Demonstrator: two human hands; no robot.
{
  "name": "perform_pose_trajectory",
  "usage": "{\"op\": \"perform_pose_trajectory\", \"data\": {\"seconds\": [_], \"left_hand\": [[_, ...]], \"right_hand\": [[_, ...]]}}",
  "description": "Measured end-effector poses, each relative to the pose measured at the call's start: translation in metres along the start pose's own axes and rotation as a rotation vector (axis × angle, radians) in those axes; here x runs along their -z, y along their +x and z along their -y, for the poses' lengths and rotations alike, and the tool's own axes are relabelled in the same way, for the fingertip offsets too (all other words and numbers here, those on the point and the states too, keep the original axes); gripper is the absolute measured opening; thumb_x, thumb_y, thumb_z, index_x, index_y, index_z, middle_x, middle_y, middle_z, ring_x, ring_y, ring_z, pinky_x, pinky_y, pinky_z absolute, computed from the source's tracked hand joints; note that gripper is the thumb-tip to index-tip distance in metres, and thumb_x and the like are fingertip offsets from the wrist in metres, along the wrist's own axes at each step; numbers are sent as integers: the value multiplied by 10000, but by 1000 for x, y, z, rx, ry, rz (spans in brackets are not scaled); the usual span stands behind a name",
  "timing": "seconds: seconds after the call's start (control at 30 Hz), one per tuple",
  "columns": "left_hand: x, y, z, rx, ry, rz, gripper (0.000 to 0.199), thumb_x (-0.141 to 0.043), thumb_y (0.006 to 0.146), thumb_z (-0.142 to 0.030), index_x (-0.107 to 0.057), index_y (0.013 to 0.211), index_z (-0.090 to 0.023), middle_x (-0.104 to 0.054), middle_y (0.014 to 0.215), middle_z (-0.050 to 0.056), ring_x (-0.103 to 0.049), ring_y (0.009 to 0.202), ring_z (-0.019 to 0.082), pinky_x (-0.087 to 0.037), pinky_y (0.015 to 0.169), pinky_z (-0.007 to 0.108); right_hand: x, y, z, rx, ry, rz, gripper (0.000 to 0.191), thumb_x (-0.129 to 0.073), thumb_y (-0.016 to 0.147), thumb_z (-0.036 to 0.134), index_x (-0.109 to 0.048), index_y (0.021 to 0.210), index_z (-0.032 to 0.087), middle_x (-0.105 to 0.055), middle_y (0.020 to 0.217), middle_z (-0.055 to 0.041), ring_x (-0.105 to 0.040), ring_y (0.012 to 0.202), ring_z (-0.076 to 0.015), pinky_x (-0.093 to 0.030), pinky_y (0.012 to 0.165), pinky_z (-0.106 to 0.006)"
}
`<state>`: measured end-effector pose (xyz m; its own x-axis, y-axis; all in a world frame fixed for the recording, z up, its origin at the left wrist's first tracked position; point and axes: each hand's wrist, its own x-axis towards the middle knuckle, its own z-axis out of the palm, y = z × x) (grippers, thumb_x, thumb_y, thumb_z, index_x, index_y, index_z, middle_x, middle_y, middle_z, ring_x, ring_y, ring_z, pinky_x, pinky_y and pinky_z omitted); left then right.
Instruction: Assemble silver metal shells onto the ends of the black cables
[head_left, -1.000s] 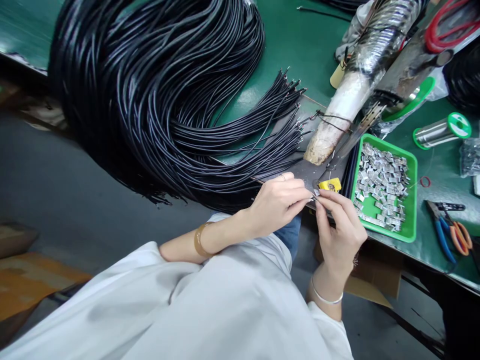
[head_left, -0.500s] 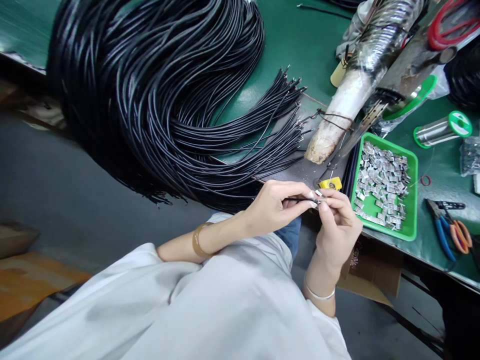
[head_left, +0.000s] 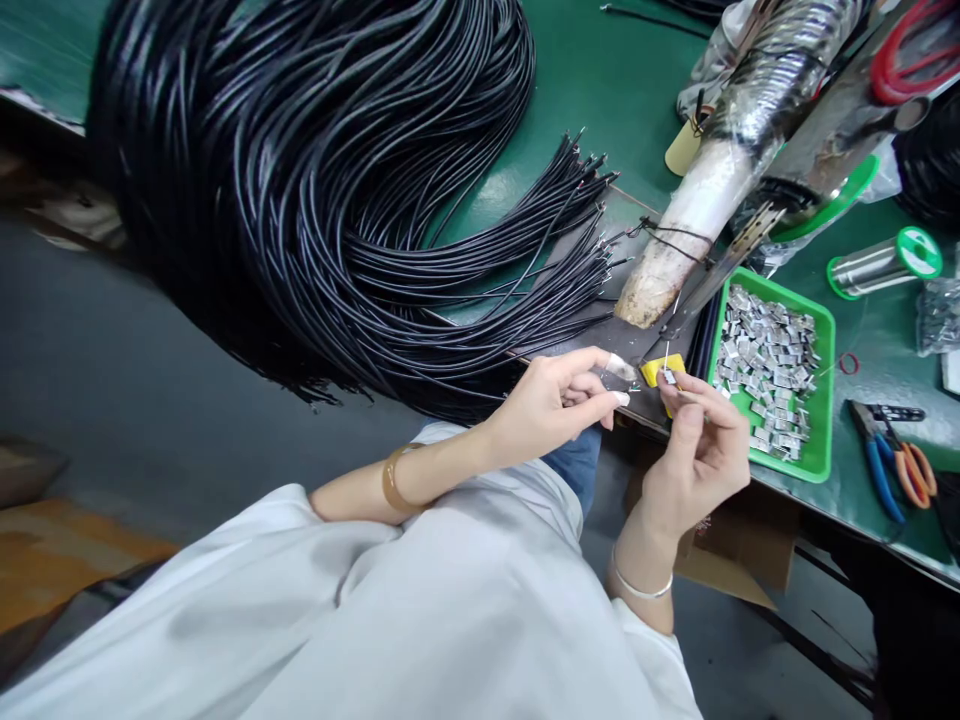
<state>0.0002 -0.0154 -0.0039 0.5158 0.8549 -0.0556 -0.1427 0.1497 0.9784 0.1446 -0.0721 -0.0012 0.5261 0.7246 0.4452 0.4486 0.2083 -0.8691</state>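
The left hand [head_left: 559, 405] reaches across with a nearly straight wrist, index finger extended and thumb parted from it; a thin wire end [head_left: 633, 388] pokes out beside their tips, though whether this grip is closed on it I cannot tell. Opposite, the right hand [head_left: 697, 450] angles upward, fingers curled, its grip pinching a small metal piece [head_left: 670, 377] at the fingertips. A yellow block [head_left: 650, 372] sits just beyond that grip, a green tray [head_left: 828, 385] to its right; black cables [head_left: 322, 220] sprawl left of both.
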Motion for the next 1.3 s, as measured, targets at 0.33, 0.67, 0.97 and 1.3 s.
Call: {"op": "perform_pose_trajectory", "data": {"seconds": [0.33, 0.67, 0.97, 1.3], "left_hand": [[4, 16, -3, 79, -149, 7, 130, -726, 782, -216, -658, 800, -107, -447, 553, -72, -356, 507, 31, -286, 492, 172], [3, 20, -4, 48, -167, -34, 128, -729, 784, -232, -728, 767, -106, -618, 627, -13, -507, 577, 66, -429, 571, 195], [0, 25, -4, 4, -110, -106, 89, -704, 756, -188, -743, 741, -109, -673, 664, 9, -557, 579, 73, -466, 557, 183], [-3, 29, -8, -49, -91, -143, 85, -678, 761, -178, -731, 740, -115, -663, 682, -1, -551, 586, 63, -466, 554, 163]], "right_hand": [[0, -1, -6, 353, -95, 78, 218, -735, 830, 86, -691, 981, 237, -772, 985, -25, -759, 891, -192, -643, 790, -365], [4, -4, -16, 217, -78, 154, 150, -726, 844, 136, -641, 934, 222, -780, 1072, -56, -768, 989, -226, -657, 861, -417], [1, -3, -20, 374, -205, 169, 172, -696, 858, 115, -614, 944, 240, -758, 1202, -56, -774, 1016, -217, -689, 814, -369], [-5, 3, -9, 254, -130, 164, 138, -685, 870, 108, -613, 907, 220, -734, 1251, -90, -756, 1080, -236, -692, 871, -426]]}}
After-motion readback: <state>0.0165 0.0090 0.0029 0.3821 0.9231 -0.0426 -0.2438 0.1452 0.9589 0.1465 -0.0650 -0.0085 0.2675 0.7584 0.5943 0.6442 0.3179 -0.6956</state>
